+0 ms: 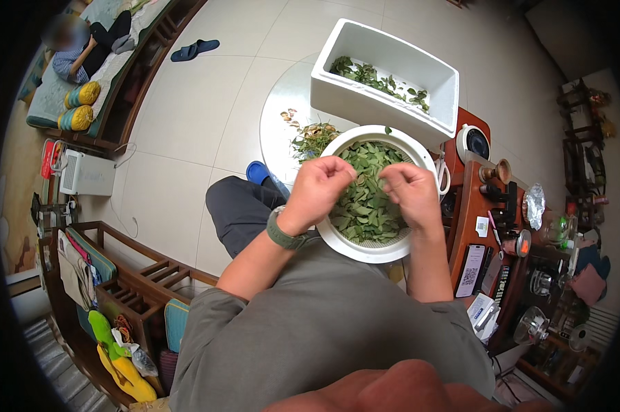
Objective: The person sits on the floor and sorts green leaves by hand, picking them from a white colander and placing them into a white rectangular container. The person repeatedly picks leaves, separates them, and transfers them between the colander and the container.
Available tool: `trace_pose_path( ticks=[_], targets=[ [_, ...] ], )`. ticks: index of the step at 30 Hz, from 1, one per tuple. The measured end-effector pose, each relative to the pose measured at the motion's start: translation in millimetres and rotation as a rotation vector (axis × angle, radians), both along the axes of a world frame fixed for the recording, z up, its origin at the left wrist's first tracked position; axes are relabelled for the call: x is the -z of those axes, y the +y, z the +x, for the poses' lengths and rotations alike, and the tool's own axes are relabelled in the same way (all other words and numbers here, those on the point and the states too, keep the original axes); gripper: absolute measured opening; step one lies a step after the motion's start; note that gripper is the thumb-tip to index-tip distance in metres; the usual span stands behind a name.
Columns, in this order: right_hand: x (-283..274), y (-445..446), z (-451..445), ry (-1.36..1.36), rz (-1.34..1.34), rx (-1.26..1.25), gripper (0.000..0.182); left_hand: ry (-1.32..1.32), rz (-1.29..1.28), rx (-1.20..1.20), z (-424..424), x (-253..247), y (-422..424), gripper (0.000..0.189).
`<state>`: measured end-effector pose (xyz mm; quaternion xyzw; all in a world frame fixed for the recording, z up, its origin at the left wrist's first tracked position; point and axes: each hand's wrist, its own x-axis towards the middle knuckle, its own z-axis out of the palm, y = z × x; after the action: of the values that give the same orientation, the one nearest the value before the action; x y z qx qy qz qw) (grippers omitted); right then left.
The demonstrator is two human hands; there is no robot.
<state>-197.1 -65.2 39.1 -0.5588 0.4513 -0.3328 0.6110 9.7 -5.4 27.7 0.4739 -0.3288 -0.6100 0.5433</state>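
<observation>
A round white plastic basket (337,234) with a mesh inside sits before my lap, holding a heap of loose green leaves (369,211). My left hand (324,183), with a green watch strap at its wrist, is over the left part of the leaves. Its thumb and fingertips are pinched together, and anything between them is hidden. My right hand (412,190) hovers over the right side of the basket, fingers curled and blurred. A single leaf (388,130) rests on the basket's far rim. Left of the basket, a pile of green stems (315,139) lies on the round glass table (276,103).
A white foam box (336,98) with more leaves stands beyond the basket. At right, a wooden table (459,226) carries a phone (469,270), jars and small items. Wooden seats (150,257) stand at left; a person (78,56) sits on a far-left couch. Slippers (194,50) lie on the floor.
</observation>
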Motion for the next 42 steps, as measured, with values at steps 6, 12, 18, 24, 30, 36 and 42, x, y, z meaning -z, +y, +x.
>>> trace_pose_path(
  ticks=[6, 12, 18, 24, 30, 36, 42],
  targets=[
    [-14, -13, -25, 0.200, -0.087, -0.041, 0.027, 0.055, 0.065, -0.079, 31, -8, -11, 0.014],
    [-4, -20, -3, 0.416, -0.642, -0.149, 0.043, 0.087, 0.106, -0.024, 27, -6, -16, 0.015],
    [-2, -13, 38, 0.121, -0.151, -0.050, 0.019, 0.138, 0.077, -0.013, 12, -6, -13, 0.014],
    [-22, -22, 8, 0.416, -0.337, -0.123, 0.020, -0.020, 0.054, -0.172, 40, 3, -18, 0.017],
    [-55, -54, -3, 0.723, -0.523, -0.265, 0.017, -0.861, -0.104, -0.285, 49, 52, -49, 0.024],
    [-51, -150, -8, 0.712, -0.516, -0.126, 0.028, -1.010, -0.210, -0.285, 46, 71, -47, 0.020],
    [-9, -247, 35, 1.053, -0.452, -0.505, 0.053, -0.995, -0.092, -0.173, 48, 66, -33, 0.023]
  ],
)
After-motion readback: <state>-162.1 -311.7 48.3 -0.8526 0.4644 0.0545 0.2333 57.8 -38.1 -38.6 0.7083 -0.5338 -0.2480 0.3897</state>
